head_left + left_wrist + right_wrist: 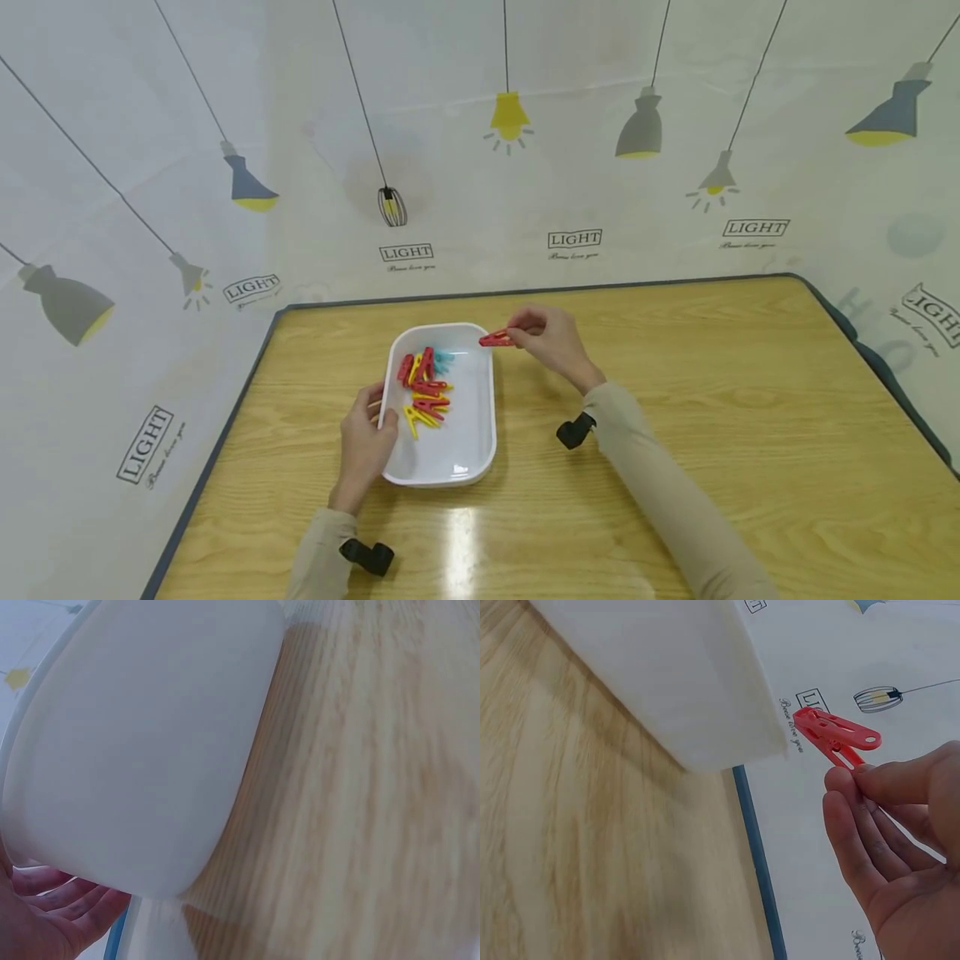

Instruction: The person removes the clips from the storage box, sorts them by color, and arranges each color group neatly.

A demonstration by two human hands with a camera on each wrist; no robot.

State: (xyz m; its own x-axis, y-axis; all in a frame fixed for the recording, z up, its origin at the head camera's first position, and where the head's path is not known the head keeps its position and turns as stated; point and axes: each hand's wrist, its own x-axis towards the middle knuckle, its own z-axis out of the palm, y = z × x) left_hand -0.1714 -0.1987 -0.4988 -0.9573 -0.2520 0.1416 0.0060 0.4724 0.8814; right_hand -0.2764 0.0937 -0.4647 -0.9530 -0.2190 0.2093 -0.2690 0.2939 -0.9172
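Note:
A white plastic tray (450,450) sits on the wooden table. Inside it, toward its left side, lie several red, yellow and blue clothespins (429,389). My left hand (366,437) grips the tray's left wall, thumb over the rim and fingers outside; in the left wrist view those fingers (79,907) show beside the tray wall. Between thumb and fingertips, my right hand (551,342) pinches a red clothespin (495,337) at the tray's upper right rim. The right wrist view shows one leg of that clothespin (836,739) pinched, the other leg free.
The wooden table (712,400) extends to the right of the tray, with a dark edge along its back and sides. Behind it hangs a pale wall covering (480,200) printed with lamps. A black wrist strap (576,431) sits on each sleeve.

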